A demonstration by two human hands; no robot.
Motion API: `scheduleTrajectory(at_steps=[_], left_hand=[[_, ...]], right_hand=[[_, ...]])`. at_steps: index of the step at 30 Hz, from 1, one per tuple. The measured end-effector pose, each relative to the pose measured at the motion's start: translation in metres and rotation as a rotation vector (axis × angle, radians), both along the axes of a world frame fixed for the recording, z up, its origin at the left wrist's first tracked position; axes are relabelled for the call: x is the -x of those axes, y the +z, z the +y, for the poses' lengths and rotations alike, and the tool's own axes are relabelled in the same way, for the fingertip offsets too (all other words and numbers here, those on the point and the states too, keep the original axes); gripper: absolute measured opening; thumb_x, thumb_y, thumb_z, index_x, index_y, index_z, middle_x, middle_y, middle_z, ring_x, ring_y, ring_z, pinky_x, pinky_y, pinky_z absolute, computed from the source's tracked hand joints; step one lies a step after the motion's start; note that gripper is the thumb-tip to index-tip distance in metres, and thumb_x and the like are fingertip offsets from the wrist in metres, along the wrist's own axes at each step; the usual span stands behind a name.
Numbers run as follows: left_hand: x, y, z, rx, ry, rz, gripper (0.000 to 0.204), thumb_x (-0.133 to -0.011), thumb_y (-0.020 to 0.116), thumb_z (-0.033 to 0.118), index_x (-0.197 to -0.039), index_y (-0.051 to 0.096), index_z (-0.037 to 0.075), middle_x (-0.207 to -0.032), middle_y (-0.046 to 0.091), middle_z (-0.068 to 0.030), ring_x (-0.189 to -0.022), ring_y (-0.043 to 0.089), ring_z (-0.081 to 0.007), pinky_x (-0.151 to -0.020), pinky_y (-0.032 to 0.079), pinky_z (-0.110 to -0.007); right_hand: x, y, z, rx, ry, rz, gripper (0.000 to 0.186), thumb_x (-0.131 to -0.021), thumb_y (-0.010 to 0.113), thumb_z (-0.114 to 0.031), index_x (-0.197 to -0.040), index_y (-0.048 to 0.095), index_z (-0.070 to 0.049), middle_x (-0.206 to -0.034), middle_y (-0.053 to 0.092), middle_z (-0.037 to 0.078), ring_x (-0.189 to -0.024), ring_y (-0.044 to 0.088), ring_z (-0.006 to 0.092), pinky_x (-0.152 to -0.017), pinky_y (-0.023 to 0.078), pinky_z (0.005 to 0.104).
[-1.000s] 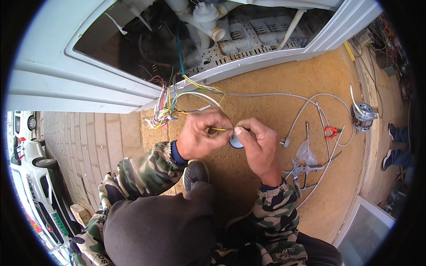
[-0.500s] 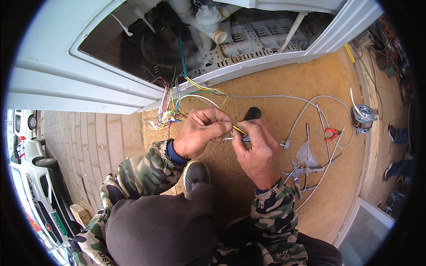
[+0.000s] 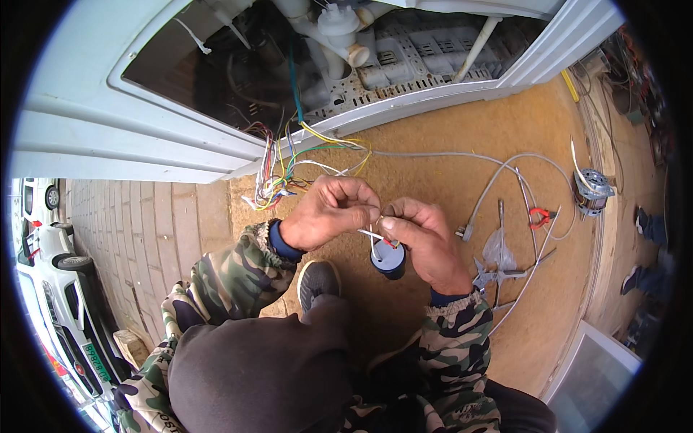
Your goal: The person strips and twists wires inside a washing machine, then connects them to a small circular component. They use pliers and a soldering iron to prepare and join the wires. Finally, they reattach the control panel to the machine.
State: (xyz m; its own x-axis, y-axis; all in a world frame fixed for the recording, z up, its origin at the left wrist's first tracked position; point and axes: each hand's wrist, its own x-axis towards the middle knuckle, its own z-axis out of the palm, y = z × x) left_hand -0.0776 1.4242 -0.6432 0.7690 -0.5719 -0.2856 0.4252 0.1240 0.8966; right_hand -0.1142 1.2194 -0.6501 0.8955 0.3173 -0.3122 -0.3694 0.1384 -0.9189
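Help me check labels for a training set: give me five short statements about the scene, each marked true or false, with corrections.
1. The left hand and right hand pinch thin wires close together. True.
2. A dark cylinder with a pale top sits at the picture's far left. False: it shows just below the fingertips, near the middle.
3. A red-handled tool lies right of the hands. True.
4. The grey plug is in a socket. False: it lies on the brown ground.
5. Multicoloured wires bunch left of the hands. True.
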Motion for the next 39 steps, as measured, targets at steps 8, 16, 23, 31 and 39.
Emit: scheduleTrajectory(at_steps=[8,16,23,31,39], left_hand=[[-0.001,-0.004,0.001,0.242,0.095,0.458,0.009,-0.091,0.063,0.003,-0.098,0.064,-0.003,-0.077,0.057,-0.0013,-0.057,0.044,-0.0049,-0.048,0.030,-0.019],[-0.001,0.003,-0.001,0.191,0.131,0.470,0.009,-0.093,0.062,0.002,-0.099,0.064,-0.004,-0.075,0.056,-0.0011,-0.054,0.042,-0.0055,-0.047,0.032,-0.019],[0.001,0.005,-0.002,0.181,0.148,0.427,0.010,-0.094,0.063,0.003,-0.101,0.065,-0.004,-0.079,0.061,-0.0038,-0.055,0.045,-0.0063,-0.048,0.034,-0.019],[0.012,0.004,-0.006,-0.040,0.122,-0.060,0.008,-0.092,0.067,0.004,-0.096,0.067,-0.003,-0.083,0.065,-0.0035,-0.062,0.053,-0.0060,-0.053,0.040,-0.020],[0.015,-0.005,-0.005,-0.106,0.192,-0.194,0.009,-0.091,0.069,0.005,-0.094,0.065,-0.003,-0.075,0.062,-0.0007,-0.059,0.052,-0.0048,-0.053,0.039,-0.019]], right_hand=[[0.001,0.004,0.013,0.583,-0.242,-0.854,0.020,-0.077,0.075,0.002,-0.094,0.067,-0.002,-0.083,0.064,0.010,-0.071,0.066,0.0234,-0.060,0.053,0.0340],[0.003,-0.001,0.015,0.639,-0.299,-0.965,0.020,-0.075,0.078,-0.001,-0.092,0.070,-0.001,-0.084,0.066,0.010,-0.070,0.068,0.0258,-0.059,0.054,0.0335],[0.003,0.003,0.015,0.645,-0.283,-0.909,0.016,-0.077,0.076,0.000,-0.091,0.069,0.000,-0.083,0.066,0.011,-0.068,0.068,0.0254,-0.058,0.054,0.0331],[0.005,0.015,0.014,0.152,-0.272,-0.146,0.002,-0.086,0.066,0.000,-0.087,0.067,0.002,-0.069,0.063,0.004,-0.060,0.062,0.0123,-0.051,0.046,0.0246],[0.003,0.010,0.014,-0.205,-0.225,0.098,0.010,-0.087,0.069,-0.002,-0.091,0.062,0.002,-0.073,0.061,0.004,-0.057,0.057,0.0087,-0.049,0.044,0.0237]])
